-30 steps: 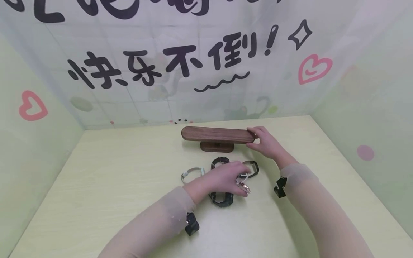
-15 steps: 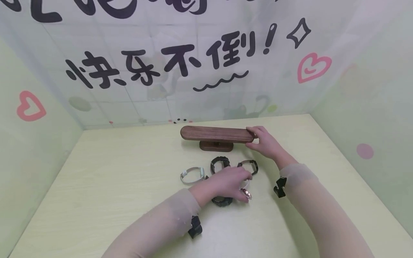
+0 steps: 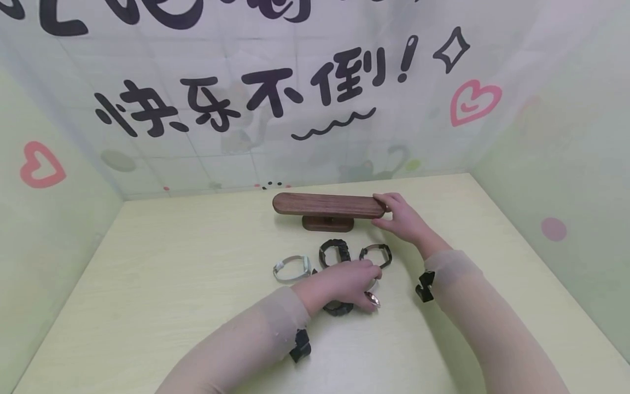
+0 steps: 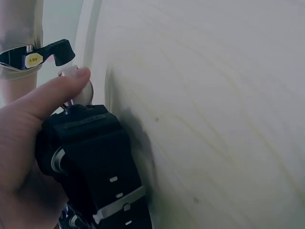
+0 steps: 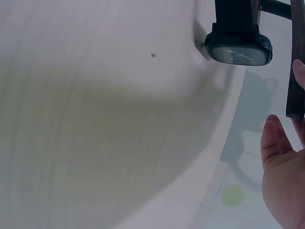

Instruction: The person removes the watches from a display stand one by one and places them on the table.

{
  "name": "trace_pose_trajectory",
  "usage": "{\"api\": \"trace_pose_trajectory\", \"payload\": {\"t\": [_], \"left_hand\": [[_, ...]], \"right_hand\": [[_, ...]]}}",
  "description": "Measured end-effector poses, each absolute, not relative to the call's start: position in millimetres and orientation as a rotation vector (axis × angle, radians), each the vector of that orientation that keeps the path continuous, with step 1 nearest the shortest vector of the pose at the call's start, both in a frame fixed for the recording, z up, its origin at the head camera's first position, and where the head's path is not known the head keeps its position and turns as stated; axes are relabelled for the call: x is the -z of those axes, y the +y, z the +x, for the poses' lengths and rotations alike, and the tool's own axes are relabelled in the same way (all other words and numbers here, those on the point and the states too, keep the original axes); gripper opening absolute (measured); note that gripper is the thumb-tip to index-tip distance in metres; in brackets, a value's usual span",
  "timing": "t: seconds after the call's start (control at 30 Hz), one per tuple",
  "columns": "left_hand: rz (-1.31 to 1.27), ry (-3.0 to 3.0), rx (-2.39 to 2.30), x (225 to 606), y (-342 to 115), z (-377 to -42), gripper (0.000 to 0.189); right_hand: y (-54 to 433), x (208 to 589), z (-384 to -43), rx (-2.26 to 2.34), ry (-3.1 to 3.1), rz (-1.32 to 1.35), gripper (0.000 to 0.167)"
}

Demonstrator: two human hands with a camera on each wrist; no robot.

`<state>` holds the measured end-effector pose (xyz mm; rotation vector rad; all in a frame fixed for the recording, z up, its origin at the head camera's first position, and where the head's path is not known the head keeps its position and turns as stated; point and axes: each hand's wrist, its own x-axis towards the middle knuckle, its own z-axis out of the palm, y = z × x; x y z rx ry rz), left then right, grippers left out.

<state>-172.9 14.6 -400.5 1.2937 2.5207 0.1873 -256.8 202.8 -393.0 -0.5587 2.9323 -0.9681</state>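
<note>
My left hand point(image 3: 344, 282) pinches a small round-faced wristwatch point(image 3: 373, 300) low over the table, its far side hidden by the fingers. In the left wrist view the thumb lies against this pale watch point(image 4: 86, 94), just beyond a bulky black watch point(image 4: 97, 143). My right hand point(image 3: 404, 219) grips the right end of a dark wooden bar point(image 3: 330, 204), which sits on a short oval base point(image 3: 327, 224). Around the left hand rest a white watch point(image 3: 291, 268), a black chunky watch point(image 3: 343, 250), a slim black watch point(image 3: 390, 256) and a partly covered black watch point(image 3: 339, 310).
A pale wooden tabletop point(image 3: 172, 262) carries everything. Behind it hangs a printed backdrop point(image 3: 236, 158), and a light green panel point(image 3: 566, 191) borders the right side. Black camera mounts point(image 3: 301, 346) are strapped to both wrists.
My left hand has shifted slightly toward me and lower with the small watch, uncovering more of the white and black watches. The right hand keeps its grip on the bar's end.
</note>
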Motion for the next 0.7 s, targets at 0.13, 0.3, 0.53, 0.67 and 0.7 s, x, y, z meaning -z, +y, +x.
{"api": "trace_pose_trajectory", "payload": {"t": [0.13,0.3,0.53,0.67,0.7], "left_hand": [[1.272,2.516,-0.148,400.7,18.5,-172.1,0.06],[1.226,2.524,-0.074,399.0,22.8,-170.4,0.06],[1.236,2.545,-0.049,396.5,19.6,-170.0,0.065],[1.251,2.552,-0.071,395.9,15.7,-170.2,0.064],[1.245,2.55,-0.081,395.6,15.0,-170.1,0.064]], "right_hand": [[202.7,394.9,-257.3,0.95,2.934,-0.541,0.066],[202.5,395.0,-256.6,0.957,2.933,-0.557,0.066],[202.8,396.3,-257.2,0.961,2.934,-0.563,0.067],[202.9,395.8,-257.0,0.958,2.937,-0.56,0.067],[202.9,395.9,-256.9,0.958,2.936,-0.562,0.067]]}}
